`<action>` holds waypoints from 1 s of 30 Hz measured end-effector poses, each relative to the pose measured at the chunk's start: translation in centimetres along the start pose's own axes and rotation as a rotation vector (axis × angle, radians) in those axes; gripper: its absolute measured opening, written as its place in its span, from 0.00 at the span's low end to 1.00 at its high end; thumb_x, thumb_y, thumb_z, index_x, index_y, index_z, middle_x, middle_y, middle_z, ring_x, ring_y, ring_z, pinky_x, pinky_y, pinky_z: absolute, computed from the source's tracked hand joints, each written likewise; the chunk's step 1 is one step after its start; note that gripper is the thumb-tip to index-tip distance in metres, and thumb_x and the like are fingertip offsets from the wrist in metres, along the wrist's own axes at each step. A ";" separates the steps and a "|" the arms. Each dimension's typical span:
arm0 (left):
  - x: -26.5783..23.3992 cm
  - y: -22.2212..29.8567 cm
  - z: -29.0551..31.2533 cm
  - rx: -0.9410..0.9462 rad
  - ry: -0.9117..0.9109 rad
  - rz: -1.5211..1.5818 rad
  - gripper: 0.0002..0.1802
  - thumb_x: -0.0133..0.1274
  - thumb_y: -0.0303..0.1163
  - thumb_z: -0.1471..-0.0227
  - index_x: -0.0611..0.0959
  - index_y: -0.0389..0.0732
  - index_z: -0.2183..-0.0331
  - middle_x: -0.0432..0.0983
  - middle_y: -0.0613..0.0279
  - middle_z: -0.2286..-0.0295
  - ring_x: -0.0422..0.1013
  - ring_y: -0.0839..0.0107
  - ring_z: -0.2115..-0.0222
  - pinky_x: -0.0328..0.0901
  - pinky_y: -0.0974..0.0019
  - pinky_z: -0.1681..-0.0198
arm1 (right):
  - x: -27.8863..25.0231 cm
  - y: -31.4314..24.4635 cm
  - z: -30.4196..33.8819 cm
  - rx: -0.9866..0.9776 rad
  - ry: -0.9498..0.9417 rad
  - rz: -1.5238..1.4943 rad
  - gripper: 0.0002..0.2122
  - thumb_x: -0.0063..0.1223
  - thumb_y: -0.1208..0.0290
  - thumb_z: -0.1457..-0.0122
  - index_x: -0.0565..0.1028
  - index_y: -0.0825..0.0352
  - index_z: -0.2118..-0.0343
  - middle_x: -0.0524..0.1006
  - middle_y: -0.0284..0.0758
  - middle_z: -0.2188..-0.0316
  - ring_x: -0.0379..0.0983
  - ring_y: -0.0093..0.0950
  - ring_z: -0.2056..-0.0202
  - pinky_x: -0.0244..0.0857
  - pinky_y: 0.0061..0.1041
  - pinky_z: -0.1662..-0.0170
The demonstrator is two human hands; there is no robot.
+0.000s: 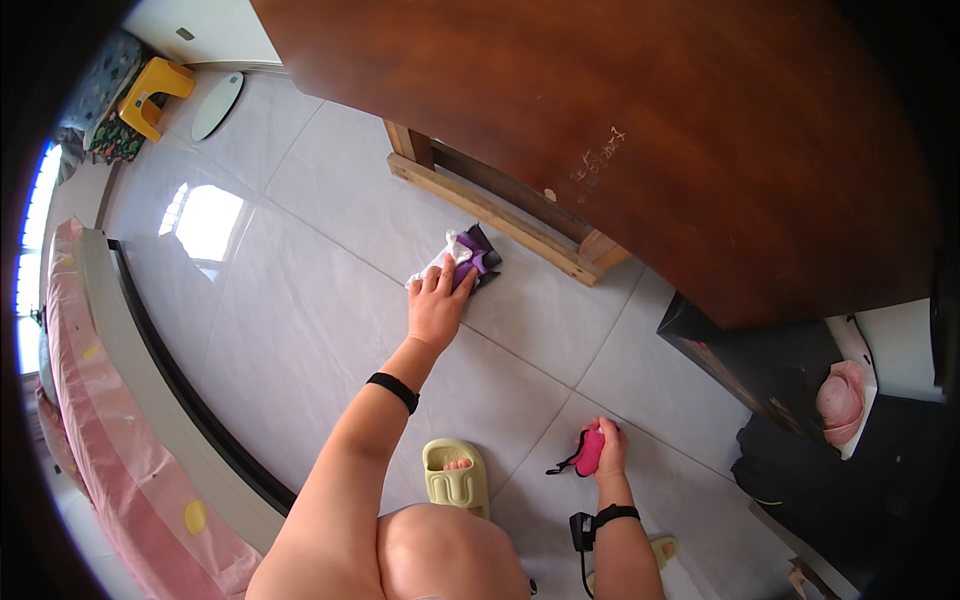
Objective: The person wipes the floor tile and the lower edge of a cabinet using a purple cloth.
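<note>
My left hand (pixel 436 308) reaches down to the floor, its fingers closed over a crumpled purple-and-black soft packet (pixel 468 262). White, tissue-like material (pixel 428 272) bunches up against the packet and under the fingers. Lower and to the right, my right hand (pixel 611 452) grips a small bright pink item (pixel 588 455) with a black strap or edge hanging off its left side; its exact kind cannot be made out. Both wrists wear black bands, and a small black device with a cable sits at the right one.
A brown wooden tabletop (pixel 640 130) overhangs a low wooden rail (pixel 490 215). At the left stands a bed with a pink cover (pixel 110 420). Far left are a yellow stool (pixel 155 92) and round scale (pixel 218 106). A dark box (pixel 740 355) stands right; my slipper (pixel 456 475) is below.
</note>
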State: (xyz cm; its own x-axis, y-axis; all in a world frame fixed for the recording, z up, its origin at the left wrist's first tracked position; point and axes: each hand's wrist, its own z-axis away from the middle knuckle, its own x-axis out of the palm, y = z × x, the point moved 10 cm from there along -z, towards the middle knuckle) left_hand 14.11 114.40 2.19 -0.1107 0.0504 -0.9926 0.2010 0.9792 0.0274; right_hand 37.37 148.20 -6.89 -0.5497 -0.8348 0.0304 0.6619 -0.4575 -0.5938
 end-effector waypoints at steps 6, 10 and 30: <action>0.6 -0.7 -4.3 0.044 0.120 0.052 0.27 0.45 0.28 0.53 0.74 0.57 0.49 0.64 0.56 0.49 0.64 0.59 0.54 0.60 0.59 0.55 | -0.9 0.5 -1.1 -0.025 0.018 0.022 0.12 0.54 0.65 0.46 0.73 0.71 0.69 0.75 0.41 0.78 0.72 0.32 0.80 0.69 0.30 0.77; 3.5 -3.2 -10.8 -0.116 -0.060 0.098 0.21 0.45 0.31 0.54 0.78 0.50 0.55 0.67 0.61 0.51 0.62 0.63 0.52 0.57 0.58 0.52 | -0.1 0.2 -0.4 0.019 -0.029 0.065 0.12 0.52 0.63 0.46 0.71 0.69 0.70 0.74 0.38 0.76 0.72 0.30 0.76 0.71 0.32 0.75; 0.1 8.0 -4.4 0.169 0.157 0.307 0.20 0.46 0.30 0.55 0.77 0.45 0.56 0.69 0.59 0.53 0.62 0.60 0.51 0.58 0.55 0.51 | -1.6 0.8 -1.8 -0.094 0.084 0.014 0.11 0.53 0.63 0.47 0.71 0.67 0.74 0.74 0.36 0.77 0.72 0.30 0.78 0.68 0.30 0.78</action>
State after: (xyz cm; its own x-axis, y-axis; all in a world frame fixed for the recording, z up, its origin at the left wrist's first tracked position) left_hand 11.48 123.11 2.83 -0.1657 0.3785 -0.9106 0.4045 0.8682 0.2873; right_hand 37.85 149.77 -8.85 -0.5840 -0.8106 -0.0433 0.6214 -0.4120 -0.6664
